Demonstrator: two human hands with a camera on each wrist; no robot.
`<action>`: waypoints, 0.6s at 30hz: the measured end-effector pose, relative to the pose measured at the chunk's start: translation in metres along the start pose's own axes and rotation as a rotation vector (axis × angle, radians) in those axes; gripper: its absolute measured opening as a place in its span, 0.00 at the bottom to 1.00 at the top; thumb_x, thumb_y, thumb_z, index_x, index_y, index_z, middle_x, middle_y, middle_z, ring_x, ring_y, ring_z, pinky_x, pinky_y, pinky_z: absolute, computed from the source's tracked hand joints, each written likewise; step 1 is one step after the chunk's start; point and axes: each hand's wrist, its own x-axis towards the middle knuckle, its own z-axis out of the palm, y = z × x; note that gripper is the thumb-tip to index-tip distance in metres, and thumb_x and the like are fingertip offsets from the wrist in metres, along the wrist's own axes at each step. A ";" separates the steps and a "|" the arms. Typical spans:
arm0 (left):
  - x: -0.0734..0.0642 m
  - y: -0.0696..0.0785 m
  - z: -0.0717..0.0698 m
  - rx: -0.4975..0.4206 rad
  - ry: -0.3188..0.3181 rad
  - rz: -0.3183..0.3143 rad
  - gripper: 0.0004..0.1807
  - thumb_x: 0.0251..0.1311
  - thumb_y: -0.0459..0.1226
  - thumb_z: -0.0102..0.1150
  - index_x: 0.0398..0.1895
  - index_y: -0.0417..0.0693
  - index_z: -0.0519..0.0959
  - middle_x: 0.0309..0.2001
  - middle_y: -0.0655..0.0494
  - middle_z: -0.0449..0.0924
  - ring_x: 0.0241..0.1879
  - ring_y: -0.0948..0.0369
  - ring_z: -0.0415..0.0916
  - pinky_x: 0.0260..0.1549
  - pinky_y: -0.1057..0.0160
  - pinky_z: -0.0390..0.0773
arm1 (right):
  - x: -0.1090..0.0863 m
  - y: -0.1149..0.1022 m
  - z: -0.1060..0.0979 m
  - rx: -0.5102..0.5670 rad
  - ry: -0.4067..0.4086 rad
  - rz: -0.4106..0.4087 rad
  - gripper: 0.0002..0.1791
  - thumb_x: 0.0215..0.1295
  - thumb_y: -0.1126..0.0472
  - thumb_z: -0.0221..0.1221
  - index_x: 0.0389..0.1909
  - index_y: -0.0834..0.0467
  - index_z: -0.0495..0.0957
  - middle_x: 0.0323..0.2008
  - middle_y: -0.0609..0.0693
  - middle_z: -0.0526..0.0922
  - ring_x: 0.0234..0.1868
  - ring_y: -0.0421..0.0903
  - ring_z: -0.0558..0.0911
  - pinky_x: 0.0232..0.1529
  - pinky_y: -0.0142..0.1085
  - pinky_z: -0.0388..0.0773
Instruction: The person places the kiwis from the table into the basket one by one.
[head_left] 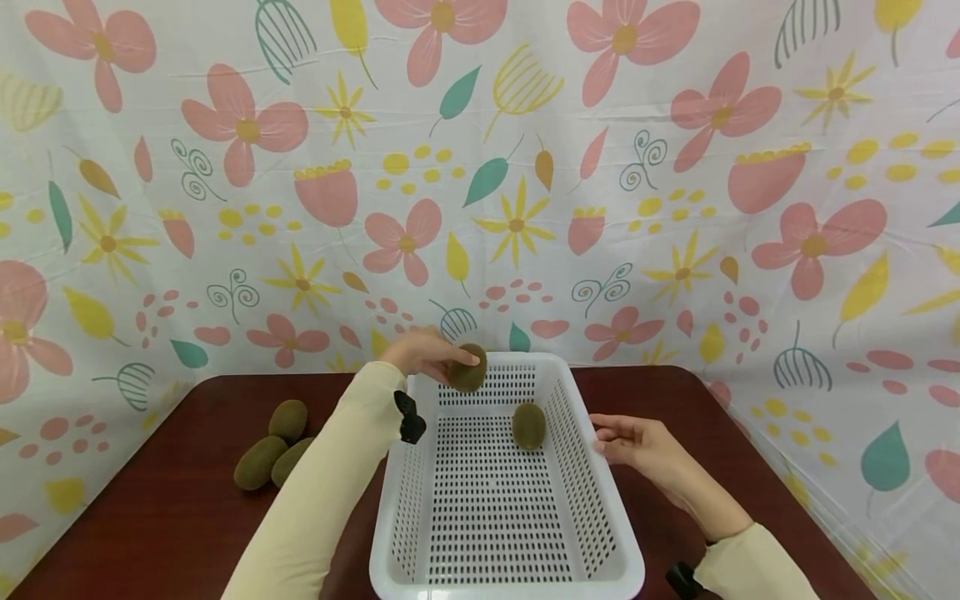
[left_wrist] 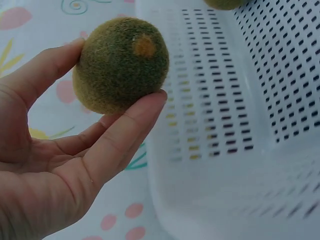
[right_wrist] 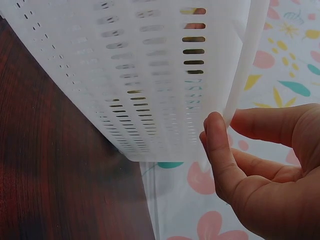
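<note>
My left hand point(head_left: 429, 353) pinches a brown fuzzy kiwi point(left_wrist: 122, 65) between thumb and fingers, over the far left corner of a white perforated plastic basket point(head_left: 495, 590). Inside the basket, toward its far right, lies another kiwi point(head_left: 528, 426). With thumb and fingertips my right hand point(right_wrist: 265, 160) pinches the rim on the basket's right side. Left of the basket, a cluster of several kiwis point(head_left: 260, 462) rests on the table, partly covered by my left sleeve.
The dark reddish-brown table point(head_left: 150, 500) carries the basket near its middle. A white cloth with printed flowers point(head_left: 517, 167) hangs right behind the table's far edge. Dark bands point(head_left: 408, 417) sit on both wrists.
</note>
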 end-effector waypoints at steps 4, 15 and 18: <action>0.008 0.000 0.012 0.006 -0.027 -0.036 0.36 0.51 0.41 0.73 0.58 0.29 0.69 0.48 0.40 0.79 0.43 0.50 0.81 0.43 0.56 0.83 | 0.000 0.000 0.000 0.000 0.002 -0.006 0.33 0.65 0.60 0.62 0.66 0.70 0.64 0.44 0.59 0.78 0.42 0.42 0.82 0.46 0.33 0.79; 0.020 0.000 0.042 -0.106 -0.138 -0.152 0.40 0.55 0.32 0.68 0.66 0.26 0.58 0.61 0.27 0.66 0.60 0.38 0.69 0.50 0.48 0.78 | 0.001 0.001 0.000 0.002 -0.006 -0.012 0.33 0.64 0.60 0.62 0.66 0.71 0.64 0.46 0.60 0.79 0.42 0.44 0.82 0.46 0.34 0.80; 0.025 -0.003 0.049 -0.131 -0.137 -0.187 0.39 0.55 0.30 0.68 0.66 0.25 0.58 0.62 0.27 0.64 0.61 0.38 0.66 0.52 0.45 0.76 | 0.001 0.001 0.000 0.005 -0.010 -0.018 0.33 0.65 0.61 0.62 0.66 0.72 0.63 0.46 0.60 0.79 0.42 0.43 0.82 0.45 0.34 0.80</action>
